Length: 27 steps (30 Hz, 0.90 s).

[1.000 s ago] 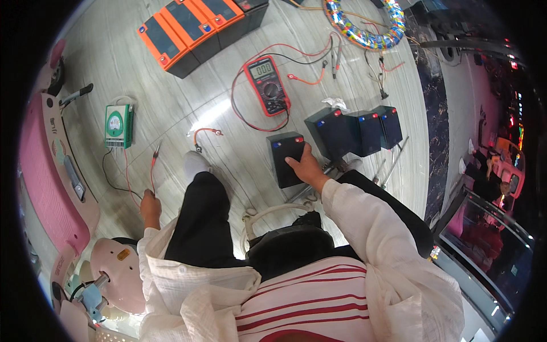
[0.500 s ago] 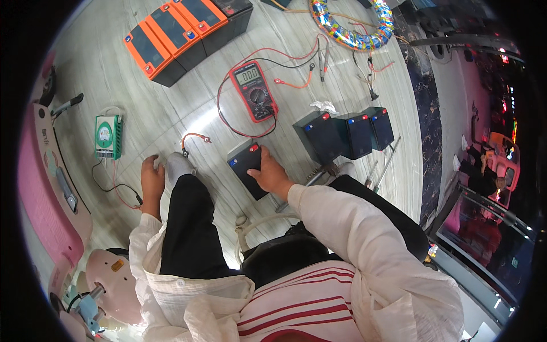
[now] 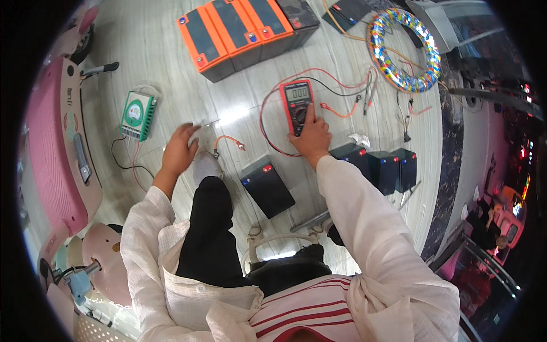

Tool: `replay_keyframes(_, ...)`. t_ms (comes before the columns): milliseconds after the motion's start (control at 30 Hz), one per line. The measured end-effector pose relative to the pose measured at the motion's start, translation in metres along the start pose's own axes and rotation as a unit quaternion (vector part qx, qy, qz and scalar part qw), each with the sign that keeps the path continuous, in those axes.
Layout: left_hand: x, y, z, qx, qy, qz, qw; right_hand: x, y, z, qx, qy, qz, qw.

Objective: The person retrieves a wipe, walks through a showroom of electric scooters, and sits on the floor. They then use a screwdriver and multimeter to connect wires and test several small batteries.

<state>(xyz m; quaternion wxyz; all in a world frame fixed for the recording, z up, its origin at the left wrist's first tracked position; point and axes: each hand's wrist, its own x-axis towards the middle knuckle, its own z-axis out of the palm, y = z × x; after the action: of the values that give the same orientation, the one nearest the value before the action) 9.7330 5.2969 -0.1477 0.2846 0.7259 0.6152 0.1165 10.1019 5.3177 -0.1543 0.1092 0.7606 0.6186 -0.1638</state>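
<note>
Right hand (image 3: pixel 310 135) pressed flat on red meter (image 3: pixel 297 105), fingers spread, gripping nothing. Left hand (image 3: pixel 179 151) left of meter, loosely curled; grip unclear.

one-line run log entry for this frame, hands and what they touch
left hand: on floor beside white shoe | right hand: on red multimeter dial | black battery: between hands, untouched

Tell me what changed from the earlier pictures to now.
The right hand left the lone black battery and moved forward onto the red multimeter. The left hand stayed by the foot, near the wire ends. The batteries, orange packs and green meter lie as before.
</note>
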Motion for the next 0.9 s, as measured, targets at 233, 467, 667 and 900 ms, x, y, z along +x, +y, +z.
replay_keyframes(233, 0.116, -0.005, -0.092, 0.052, 0.177, 0.045, 0.982, 0.04, 0.069, -0.014, -0.042, -0.022, 0.09, 0.995)
replay_keyframes(467, 0.232, -0.007, -0.115, 0.096, 0.183, -0.01, 0.978, 0.039, 0.082, -0.031, 0.042, 0.159, -0.044, 0.985)
replay_keyframes(667, 0.274, -0.019, -0.101, 0.006, 0.122, -0.027, 0.992, 0.008, 0.021, -0.008, 0.213, 0.076, -0.163, 0.96)
replay_keyframes(900, 0.247, -0.015, -0.111, 0.049, 0.107, -0.076, 0.99, -0.058, -0.001, 0.016, 0.283, -0.149, -0.082, 0.944)
